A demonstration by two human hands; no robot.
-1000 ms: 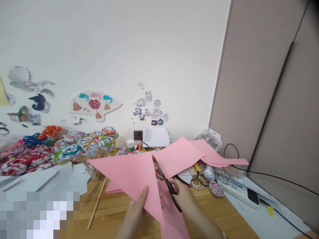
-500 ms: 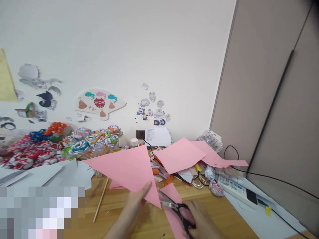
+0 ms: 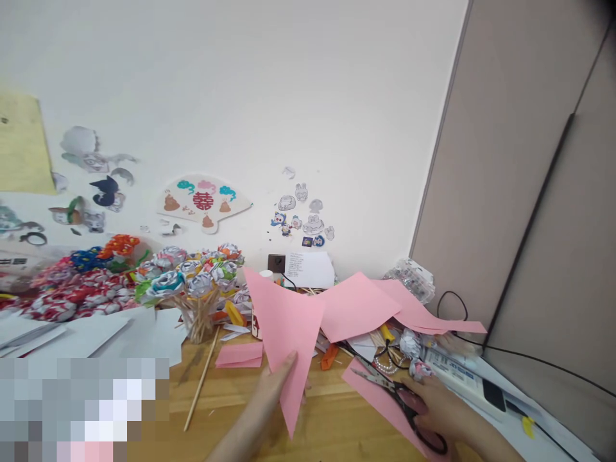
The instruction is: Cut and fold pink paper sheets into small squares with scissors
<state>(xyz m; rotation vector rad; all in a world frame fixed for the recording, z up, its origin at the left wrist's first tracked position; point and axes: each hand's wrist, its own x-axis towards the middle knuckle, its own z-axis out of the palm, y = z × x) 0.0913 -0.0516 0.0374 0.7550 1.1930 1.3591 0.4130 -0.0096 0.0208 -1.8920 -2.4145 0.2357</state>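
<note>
A triangular sheet of pink paper (image 3: 293, 327) is pinched in my left hand (image 3: 274, 391), thumb on its near face, with one corner pointing down. To the right, my right hand (image 3: 440, 407) grips a pair of scissors (image 3: 385, 383) by the dark handles. Their blades point to the far left and look nearly closed. Beneath the scissors lies a cut pink paper strip (image 3: 373, 401) on the wooden table (image 3: 240, 417). A small folded pink paper piece (image 3: 239, 355) rests left of the held sheet.
More pink sheets (image 3: 360, 307) lie over clutter at the back. Paper flowers on sticks (image 3: 197, 276) stand at the left behind white papers (image 3: 139, 333). A wooden stick (image 3: 202, 378) lies left of my hand. At the right are a white power strip (image 3: 462, 378) and cables.
The scissors in my right hand have moved right, away from the held sheet. My left hand has turned the pink triangle more upright. The cut strip has shifted right.
</note>
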